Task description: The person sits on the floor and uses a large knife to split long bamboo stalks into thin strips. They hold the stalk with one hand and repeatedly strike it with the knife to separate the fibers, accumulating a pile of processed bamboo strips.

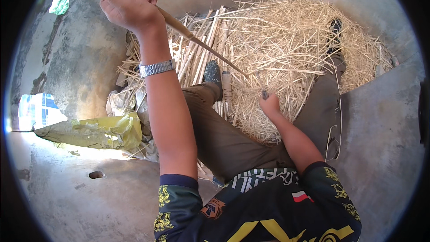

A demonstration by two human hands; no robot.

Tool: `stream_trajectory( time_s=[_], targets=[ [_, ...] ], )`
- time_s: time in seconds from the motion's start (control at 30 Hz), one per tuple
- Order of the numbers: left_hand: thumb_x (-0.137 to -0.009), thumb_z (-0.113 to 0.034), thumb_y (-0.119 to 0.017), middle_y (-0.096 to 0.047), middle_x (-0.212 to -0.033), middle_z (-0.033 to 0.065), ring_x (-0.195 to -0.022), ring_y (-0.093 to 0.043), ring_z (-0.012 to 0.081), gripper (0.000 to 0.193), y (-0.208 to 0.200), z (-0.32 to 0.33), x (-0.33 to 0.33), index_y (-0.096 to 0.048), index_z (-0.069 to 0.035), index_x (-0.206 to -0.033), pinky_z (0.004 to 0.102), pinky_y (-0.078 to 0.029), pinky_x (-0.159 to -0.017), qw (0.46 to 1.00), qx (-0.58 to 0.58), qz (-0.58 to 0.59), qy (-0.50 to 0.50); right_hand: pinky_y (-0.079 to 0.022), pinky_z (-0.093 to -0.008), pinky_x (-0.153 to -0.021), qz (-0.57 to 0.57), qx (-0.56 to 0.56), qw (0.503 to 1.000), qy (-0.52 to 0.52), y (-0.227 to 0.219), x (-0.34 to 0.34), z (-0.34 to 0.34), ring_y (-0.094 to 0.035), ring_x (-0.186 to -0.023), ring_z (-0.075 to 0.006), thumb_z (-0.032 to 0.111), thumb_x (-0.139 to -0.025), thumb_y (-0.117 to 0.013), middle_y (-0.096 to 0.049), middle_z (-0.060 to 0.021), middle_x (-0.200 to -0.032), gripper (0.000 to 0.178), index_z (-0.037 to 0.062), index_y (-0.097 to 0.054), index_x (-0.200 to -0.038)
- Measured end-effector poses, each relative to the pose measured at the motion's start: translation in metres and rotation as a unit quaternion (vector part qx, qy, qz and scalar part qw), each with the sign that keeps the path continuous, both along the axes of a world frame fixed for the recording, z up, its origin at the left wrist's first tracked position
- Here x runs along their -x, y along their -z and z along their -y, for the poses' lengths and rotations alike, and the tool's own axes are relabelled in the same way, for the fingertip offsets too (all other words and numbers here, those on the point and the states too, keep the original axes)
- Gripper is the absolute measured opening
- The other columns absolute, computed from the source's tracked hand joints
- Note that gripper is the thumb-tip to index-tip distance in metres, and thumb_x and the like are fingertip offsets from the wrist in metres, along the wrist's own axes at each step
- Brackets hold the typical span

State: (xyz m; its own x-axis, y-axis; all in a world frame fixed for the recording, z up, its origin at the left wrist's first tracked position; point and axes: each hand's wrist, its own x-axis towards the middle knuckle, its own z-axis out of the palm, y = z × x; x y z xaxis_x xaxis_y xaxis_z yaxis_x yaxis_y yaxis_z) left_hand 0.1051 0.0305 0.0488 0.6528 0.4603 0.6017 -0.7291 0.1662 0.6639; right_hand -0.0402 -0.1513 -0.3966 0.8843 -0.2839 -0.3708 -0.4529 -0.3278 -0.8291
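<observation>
My left hand (134,9) is raised at the upper left, fingers curled around the end of a long tan strip (179,28) that looks like bamboo. The strip slants down to the right, with a joint partway along. Its thin far end comes close to my right hand (270,105). That hand is closed low over the straw, between my legs. A small dark metal piece (264,94) sticks out of its fist; the rest of it is hidden by the fingers.
A heap of straw-like shavings (286,40) fills the space between my feet. Split pale sticks (208,40) lie on its left. A ridged wooden piece (227,89) rests beside my left shoe (212,72). A yellow sack (103,132) lies at the left, near a hole (96,175) in the concrete.
</observation>
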Motion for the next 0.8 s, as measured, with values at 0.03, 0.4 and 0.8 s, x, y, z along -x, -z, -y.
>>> stream_trajectory(
  time_s=[0.03,0.4,0.8],
  targets=[
    [-0.094,-0.017,-0.035,-0.044,-0.072,0.0105,-0.056,-0.042,0.0146,0.02,-0.005,0.003,0.003,-0.039,-0.01,-0.113,0.0289,-0.032,-0.048,1.0,0.007,-0.002,0.003,-0.05,-0.0424,-0.065,-0.078,0.079,0.992,-0.055,0.02,0.005,0.009,-0.063,-0.064,-0.0271,0.029,-0.084,-0.069,-0.066,-0.0136,-0.071,0.029,0.0001,-0.068,-0.083],
    [-0.096,-0.009,-0.034,-0.057,-0.102,0.0337,-0.068,-0.063,0.0304,0.041,-0.104,-0.048,0.054,-0.03,0.021,-0.124,0.0334,-0.045,-0.048,0.965,-0.043,0.069,-0.249,-0.038,-0.0333,-0.044,-0.272,-0.298,0.913,0.062,0.029,-0.002,0.005,-0.043,-0.045,-0.0126,0.02,-0.084,-0.068,-0.047,-0.0007,-0.059,0.022,0.0088,-0.051,-0.075],
    [-0.095,-0.014,-0.033,-0.048,-0.098,0.0185,-0.079,-0.052,0.0205,0.036,-0.041,-0.045,0.043,-0.037,0.012,-0.12,0.0343,-0.05,-0.066,0.953,-0.09,0.028,-0.287,-0.046,-0.0388,-0.047,-0.19,-0.054,0.98,-0.026,0.005,0.01,0.014,-0.061,-0.055,-0.0217,0.024,-0.09,-0.06,-0.063,-0.0137,-0.072,0.029,-0.0046,-0.065,-0.096]
  ],
)
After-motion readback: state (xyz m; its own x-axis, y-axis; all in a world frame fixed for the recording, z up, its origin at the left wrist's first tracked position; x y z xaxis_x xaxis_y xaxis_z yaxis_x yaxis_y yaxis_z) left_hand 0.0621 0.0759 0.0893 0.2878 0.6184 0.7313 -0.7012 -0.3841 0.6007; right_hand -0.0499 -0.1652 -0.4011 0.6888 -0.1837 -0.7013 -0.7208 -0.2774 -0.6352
